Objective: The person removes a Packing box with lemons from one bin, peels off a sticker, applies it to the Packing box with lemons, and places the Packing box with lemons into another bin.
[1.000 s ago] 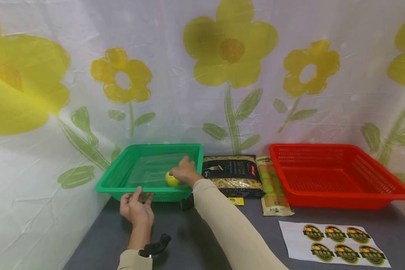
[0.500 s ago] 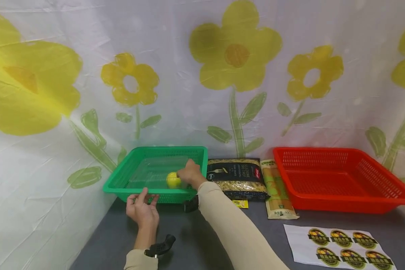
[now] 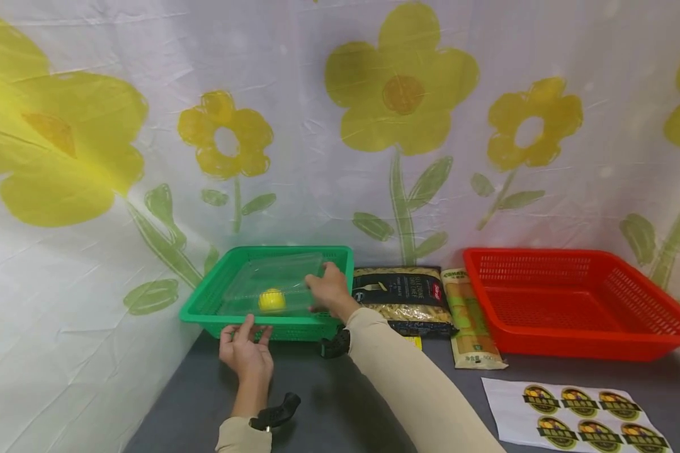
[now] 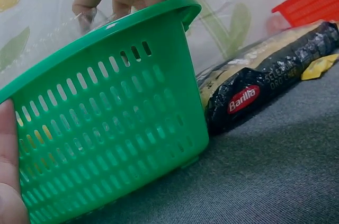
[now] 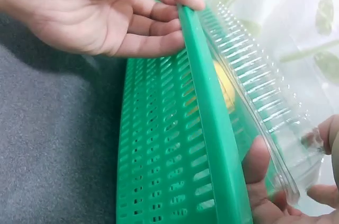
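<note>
My left hand (image 3: pixel 247 357) grips the near rim of a green slotted plastic basket (image 3: pixel 294 328), thumb over the rim and fingers beneath it. Inside the basket lies a clear ribbed plastic box (image 3: pixel 283 270), tilted with its right end raised. My right hand (image 3: pixel 331 290) holds that right end; the right wrist view shows fingers around the clear box (image 5: pixel 270 97). A round yellow thing (image 3: pixel 272 300) shows through the clear plastic near the front; I cannot tell whether it sits in the box or beneath it.
Right of the basket lie a black pasta bag (image 3: pixel 402 296), a green-and-beige packet (image 3: pixel 476 327) and a small yellow packet (image 3: pixel 415 341). A red basket (image 3: pixel 583 340) stands at the far right. A white sticker sheet (image 3: pixel 578 415) lies in front of it. A flowered cloth hangs behind.
My right hand has moved away from the yellow thing to the box's right end, which has risen. The yellow thing has shifted left within the basket. My left hand stays on the rim.
</note>
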A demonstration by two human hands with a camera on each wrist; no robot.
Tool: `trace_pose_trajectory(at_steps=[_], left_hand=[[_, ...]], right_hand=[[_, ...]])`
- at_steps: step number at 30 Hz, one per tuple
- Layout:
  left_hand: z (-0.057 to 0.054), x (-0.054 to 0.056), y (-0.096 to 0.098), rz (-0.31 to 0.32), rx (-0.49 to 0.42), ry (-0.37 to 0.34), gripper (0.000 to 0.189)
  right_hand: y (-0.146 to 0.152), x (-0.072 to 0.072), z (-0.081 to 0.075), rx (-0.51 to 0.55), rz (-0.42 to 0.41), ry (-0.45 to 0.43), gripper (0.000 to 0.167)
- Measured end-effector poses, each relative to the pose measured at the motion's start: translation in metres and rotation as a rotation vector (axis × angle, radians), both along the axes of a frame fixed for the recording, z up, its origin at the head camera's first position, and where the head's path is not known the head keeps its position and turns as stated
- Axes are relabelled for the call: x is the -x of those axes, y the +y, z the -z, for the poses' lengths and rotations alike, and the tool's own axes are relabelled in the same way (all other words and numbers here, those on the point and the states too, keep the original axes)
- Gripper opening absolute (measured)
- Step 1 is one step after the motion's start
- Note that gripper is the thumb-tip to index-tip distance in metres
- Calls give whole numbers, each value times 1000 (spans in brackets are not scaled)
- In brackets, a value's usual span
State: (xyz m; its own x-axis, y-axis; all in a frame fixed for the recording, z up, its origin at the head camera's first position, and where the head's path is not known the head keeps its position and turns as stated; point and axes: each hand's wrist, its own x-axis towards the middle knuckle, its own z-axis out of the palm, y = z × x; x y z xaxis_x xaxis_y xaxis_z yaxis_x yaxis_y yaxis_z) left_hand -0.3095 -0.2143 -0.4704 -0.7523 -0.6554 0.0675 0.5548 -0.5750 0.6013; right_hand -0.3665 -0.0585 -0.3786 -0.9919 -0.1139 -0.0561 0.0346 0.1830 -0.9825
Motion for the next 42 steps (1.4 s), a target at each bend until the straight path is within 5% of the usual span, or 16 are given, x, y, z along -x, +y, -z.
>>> trace_pose_trajectory(at_steps=[11,27,42], left_hand=[[2,0,1,-5,2,23,29],[1,2,2,-18,-7,-2,35],[0,0,2,-40,20,-26,32]], right_hand=[[12,-5,-3,86,81,13,64],[49,-31,-42,291,94,20,65],[108,-65,-63,272,98,62,55]])
